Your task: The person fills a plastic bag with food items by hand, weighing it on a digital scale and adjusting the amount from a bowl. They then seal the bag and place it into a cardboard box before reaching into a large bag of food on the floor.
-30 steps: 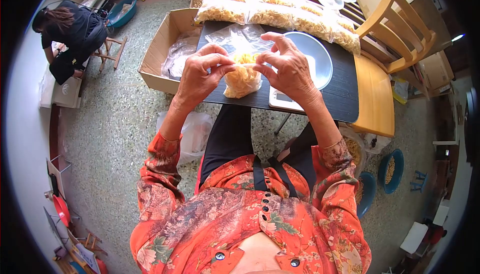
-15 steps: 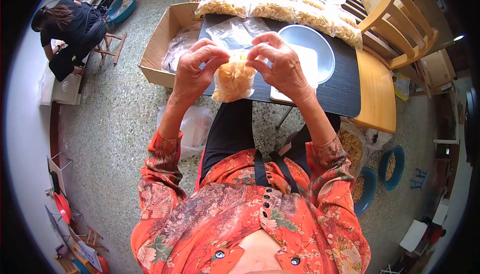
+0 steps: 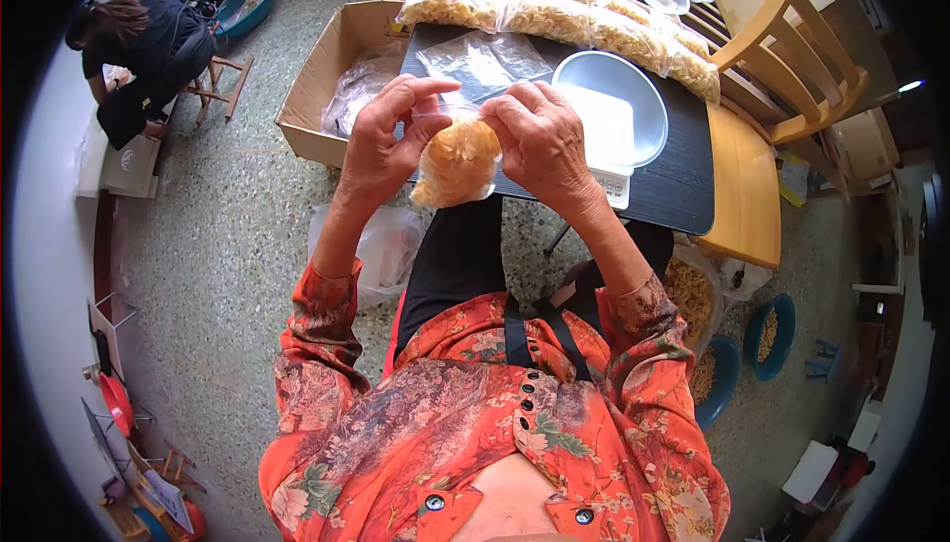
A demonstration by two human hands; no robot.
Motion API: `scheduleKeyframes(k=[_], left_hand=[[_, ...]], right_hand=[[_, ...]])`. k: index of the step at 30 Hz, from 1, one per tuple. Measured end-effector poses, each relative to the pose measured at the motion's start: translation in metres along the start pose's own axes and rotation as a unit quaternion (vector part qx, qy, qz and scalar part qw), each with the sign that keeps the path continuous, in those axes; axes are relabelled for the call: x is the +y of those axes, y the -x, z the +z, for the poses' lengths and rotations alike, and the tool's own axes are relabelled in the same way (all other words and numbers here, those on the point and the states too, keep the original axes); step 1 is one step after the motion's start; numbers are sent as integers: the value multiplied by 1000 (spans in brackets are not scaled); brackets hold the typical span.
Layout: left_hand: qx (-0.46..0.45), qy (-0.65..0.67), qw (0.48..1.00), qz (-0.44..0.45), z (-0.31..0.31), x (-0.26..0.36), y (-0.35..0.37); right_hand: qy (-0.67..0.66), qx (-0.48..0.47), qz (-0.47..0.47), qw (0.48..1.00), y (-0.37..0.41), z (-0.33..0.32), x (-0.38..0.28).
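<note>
My left hand (image 3: 381, 141) and my right hand (image 3: 542, 141) both pinch the top of a small clear bag of yellow snacks (image 3: 457, 163), which hangs between them above the near edge of a black table (image 3: 683, 191). Behind my hands lies an empty clear bag (image 3: 482, 59) flat on the table. To the right of it a metal bowl (image 3: 623, 106) sits on a white scale (image 3: 616, 184).
Several filled snack bags (image 3: 554, 12) lie in a row at the table's far edge. An open cardboard box (image 3: 332, 77) stands left of the table, a wooden chair (image 3: 767, 97) on the right. Blue tubs of snacks (image 3: 767, 334) sit on the floor. A person (image 3: 139, 47) crouches at far left.
The bag has lifted off the table and come slightly toward me and to the left, with both hands closing in tighter on its top.
</note>
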State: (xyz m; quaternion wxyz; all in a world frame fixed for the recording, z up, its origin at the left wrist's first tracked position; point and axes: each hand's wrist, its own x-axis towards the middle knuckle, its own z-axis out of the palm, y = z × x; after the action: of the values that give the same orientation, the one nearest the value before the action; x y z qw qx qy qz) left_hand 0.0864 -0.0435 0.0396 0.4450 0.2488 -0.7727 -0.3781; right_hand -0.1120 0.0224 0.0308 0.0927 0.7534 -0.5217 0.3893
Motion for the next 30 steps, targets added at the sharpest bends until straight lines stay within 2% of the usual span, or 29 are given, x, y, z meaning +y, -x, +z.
scheduleKeyframes(k=[4, 6, 7, 11, 13, 17, 20, 22, 24, 26, 27, 28, 30], left_hand=[[-60, -71, 995, -24, -17, 8, 3], [-92, -106, 990, 10, -19, 6, 7], [-86, -90, 991, -42, -18, 9, 10], [-59, -170, 983, -35, -23, 17, 20], [-58, -207, 975, -61, -26, 23, 24], [-24, -168, 983, -72, -30, 20, 31], [-12, -203, 977, -56, -37, 19, 36], [26, -228, 971, -64, -44, 20, 42], [43, -230, 970, -65, -54, 23, 46], [88, -241, 964, -67, -66, 23, 50], [96, -249, 962, -62, -70, 23, 52], [96, -250, 962, -63, -74, 22, 55], [116, -273, 953, -69, -79, 19, 59]], right_hand=[[2, -14, -25, 1000, -4, 3, -11], [4, -30, -40, 999, -5, 8, -16], [6, -30, -49, 998, -6, 13, -18], [-14, -23, -53, 998, -9, 25, -23], [-29, -15, -51, 998, -13, 29, -28], [-68, 11, -77, 995, -22, 35, -36], [-85, -5, -77, 993, -25, 36, -36], [-243, 1, 11, 970, -29, 38, -32], [-217, -13, 26, 976, -25, 54, -10], [-2, -20, 99, 995, -19, 76, 8], [15, -60, 134, 989, -13, 92, 20], [14, -60, 135, 989, -6, 108, 30], [139, -58, 109, 982, 7, 136, 46]])
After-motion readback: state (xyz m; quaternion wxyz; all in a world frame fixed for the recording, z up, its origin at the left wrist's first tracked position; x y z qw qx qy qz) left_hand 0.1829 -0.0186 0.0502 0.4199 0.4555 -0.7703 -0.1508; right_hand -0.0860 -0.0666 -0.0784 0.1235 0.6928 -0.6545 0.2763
